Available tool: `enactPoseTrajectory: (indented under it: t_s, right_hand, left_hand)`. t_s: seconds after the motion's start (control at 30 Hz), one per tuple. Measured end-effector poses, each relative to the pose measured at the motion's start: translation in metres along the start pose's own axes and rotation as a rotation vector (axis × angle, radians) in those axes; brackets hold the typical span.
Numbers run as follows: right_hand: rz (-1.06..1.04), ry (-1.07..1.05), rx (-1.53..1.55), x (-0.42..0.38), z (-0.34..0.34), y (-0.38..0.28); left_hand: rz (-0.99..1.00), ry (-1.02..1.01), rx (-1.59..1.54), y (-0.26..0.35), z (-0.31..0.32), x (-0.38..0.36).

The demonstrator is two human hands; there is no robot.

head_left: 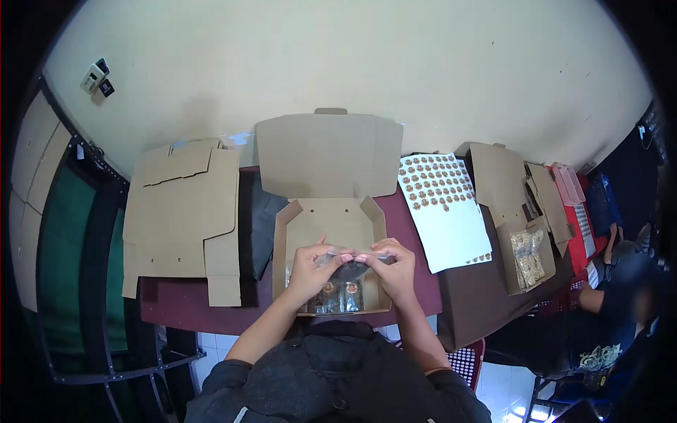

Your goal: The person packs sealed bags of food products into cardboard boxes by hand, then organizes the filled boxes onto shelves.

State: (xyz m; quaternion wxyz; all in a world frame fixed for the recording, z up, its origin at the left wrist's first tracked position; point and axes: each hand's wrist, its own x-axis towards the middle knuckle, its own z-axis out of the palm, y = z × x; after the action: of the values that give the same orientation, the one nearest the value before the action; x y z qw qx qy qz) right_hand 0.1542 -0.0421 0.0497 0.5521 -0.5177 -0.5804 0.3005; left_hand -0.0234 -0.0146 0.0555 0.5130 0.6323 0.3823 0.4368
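An open cardboard box [328,211] stands in front of me with its lid [328,155] raised against the wall. Over its near half, my left hand [312,270] and my right hand [393,269] pinch the top edge of a clear plastic pouch [347,269] between thumbs and fingers. The pouch hangs from that edge, and its contents are hard to make out. Beneath it, several clear pouches with dark contents and round stickers [351,299] lie along the near side of the box.
Flattened cardboard boxes [180,218] lie at left beside a dark bag-like item [266,218]. Sticker sheets [444,218] are at right. Beyond them, another open box [504,243] holds a bag of pale pieces [527,257]. Another person [613,310] sits at far right.
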Motion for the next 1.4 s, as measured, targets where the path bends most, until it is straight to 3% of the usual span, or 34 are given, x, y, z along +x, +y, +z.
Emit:
enactPoseTrajectory:
  t_s: [0.17,0.33,0.47,0.8,1.03,1.1,1.13,1.2,1.27,1.33,1.4]
  right_hand:
    - [0.046,-0.018,0.050,-0.002,-0.010,-0.025]
    - [-0.007,-0.375,0.070,-0.001,-0.031,-0.037]
    - [0.039,-0.397,0.059,-0.005,-0.035,-0.033]
    - [-0.052,-0.277,-0.014,-0.006,-0.037,-0.041]
    - [0.053,-0.146,0.039,-0.009,-0.029,-0.036]
    - [0.169,0.017,0.195,-0.010,-0.025,-0.023]
    - [0.169,0.027,0.191,-0.011,-0.025,-0.017]
    - [0.439,0.189,0.488,-0.010,-0.023,-0.011]
    - [0.390,0.181,0.502,-0.012,-0.014,-0.011]
    - [0.264,0.024,0.326,-0.018,0.001,-0.022]
    - [0.214,0.007,0.358,-0.020,0.013,-0.030]
  left_hand:
    - [0.019,-0.059,-0.103,0.008,-0.007,-0.003]
    - [0.057,-0.242,-0.014,0.020,-0.030,-0.006]
    - [0.056,-0.336,0.025,0.022,-0.034,-0.008]
    - [0.136,-0.157,0.016,0.015,-0.038,-0.009]
    - [0.014,-0.114,-0.033,0.009,-0.037,-0.006]
    - [0.100,0.139,-0.202,0.021,-0.027,-0.003]
    - [0.101,0.128,-0.206,0.023,-0.028,-0.004]
    - [0.038,-0.060,-0.104,0.025,-0.031,-0.009]
    - [0.063,-0.132,-0.035,0.027,-0.017,-0.012]
    - [0.174,-0.191,0.243,0.039,0.003,-0.016]
    - [0.207,-0.123,0.259,0.028,0.013,-0.017]
